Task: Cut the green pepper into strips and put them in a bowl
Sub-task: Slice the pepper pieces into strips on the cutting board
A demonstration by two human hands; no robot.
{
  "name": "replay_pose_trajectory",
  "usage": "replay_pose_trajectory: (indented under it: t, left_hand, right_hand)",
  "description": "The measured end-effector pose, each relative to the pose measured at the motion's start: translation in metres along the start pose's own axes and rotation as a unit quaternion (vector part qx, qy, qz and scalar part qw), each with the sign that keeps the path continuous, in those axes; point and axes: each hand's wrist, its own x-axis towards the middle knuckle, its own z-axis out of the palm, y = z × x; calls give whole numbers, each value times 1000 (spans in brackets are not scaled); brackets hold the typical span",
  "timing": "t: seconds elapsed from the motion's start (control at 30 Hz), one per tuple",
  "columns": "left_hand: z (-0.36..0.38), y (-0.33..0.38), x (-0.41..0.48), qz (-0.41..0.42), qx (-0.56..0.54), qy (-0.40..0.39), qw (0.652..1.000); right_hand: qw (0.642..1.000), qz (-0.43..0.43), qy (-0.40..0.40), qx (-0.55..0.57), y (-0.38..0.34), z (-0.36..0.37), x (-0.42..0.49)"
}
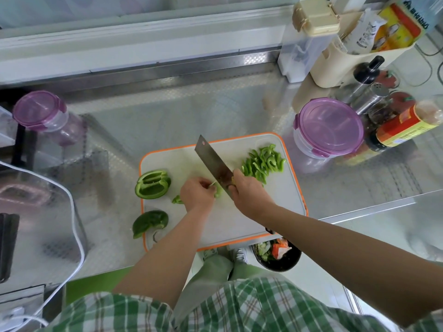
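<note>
The fingers of the left hand [197, 194] are curled down onto a small pepper piece [217, 190] at the centre of the frame and pin it to the cutting board [275, 207]. The fingers of the right hand [247, 190] are closed around the handle of the cleaver [213, 161]; the hand covers the handle. The blade stands just right of the left fingertips, its edge on the pepper piece, and its tip points to the upper left of the frame.

A pile of cut strips [263, 164] lies on the board's upper right part, just beyond the right hand. A short offcut [177, 200] lies beside the left wrist. A pepper half [153, 184], hollow side up, rests on the board's left part. A second pepper section [149, 222], skin up, overlaps the board's left edge below it.

A purple-lidded container [329, 128] stands right of the board.
</note>
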Motion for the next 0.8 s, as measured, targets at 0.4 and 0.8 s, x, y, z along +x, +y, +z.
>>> replay_pose_trajectory:
  t: [0.4,0.8]
  left_hand:
    - [-1,1,3,-1,26,-16,1000]
    - [-5,7,-7,28,71,-1,997]
  right_hand:
    - [998,7,-12,-62,-1,6,-1]
    - [997,16,-4,-80,-7,22,10]
